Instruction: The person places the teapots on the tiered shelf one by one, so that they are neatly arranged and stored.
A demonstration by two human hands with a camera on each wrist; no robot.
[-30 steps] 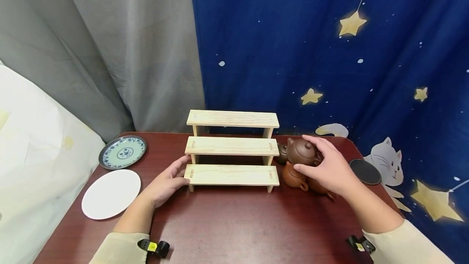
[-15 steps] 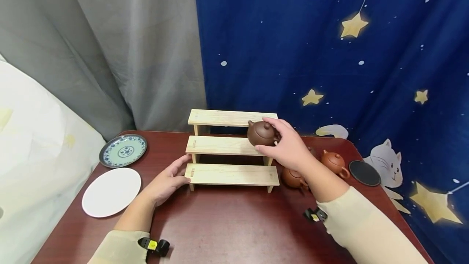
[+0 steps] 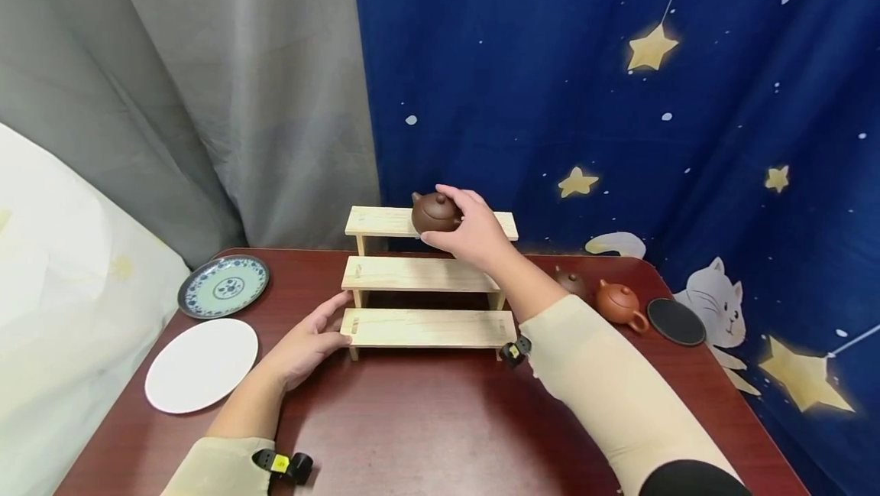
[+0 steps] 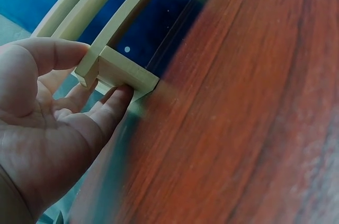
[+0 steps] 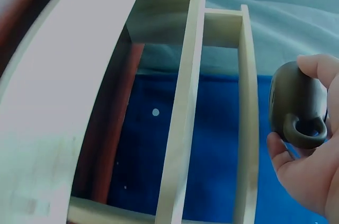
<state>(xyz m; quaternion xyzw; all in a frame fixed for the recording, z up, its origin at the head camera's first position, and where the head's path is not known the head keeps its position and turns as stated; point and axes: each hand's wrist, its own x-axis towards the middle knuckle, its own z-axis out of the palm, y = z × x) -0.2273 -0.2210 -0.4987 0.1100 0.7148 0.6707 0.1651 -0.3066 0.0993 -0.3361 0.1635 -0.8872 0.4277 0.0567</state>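
A three-tier wooden display stand (image 3: 426,328) stands at the middle of the table. My left hand (image 3: 309,347) holds its left end; in the left wrist view the thumb and fingers are bent about the end of the lowest board and its leg (image 4: 127,70). Over the top board, my right hand (image 3: 481,232) grips a dark brown teapot (image 3: 435,213), spout to the left. The right wrist view shows the teapot's handle (image 5: 306,133) towards the palm and a gap between the pot and the top board (image 5: 247,123).
An orange-brown teapot (image 3: 618,303) and a dark teapot (image 3: 572,282), partly hidden by my right arm, stand on the right. Beside them lies a black round plate (image 3: 677,321). A blue-patterned plate (image 3: 224,287) and a white plate (image 3: 202,366) lie on the left.
My right hand has taken the dark brown teapot from the group on the right and carried it up and left, over the top board. The left hand has stayed at the stand's end.
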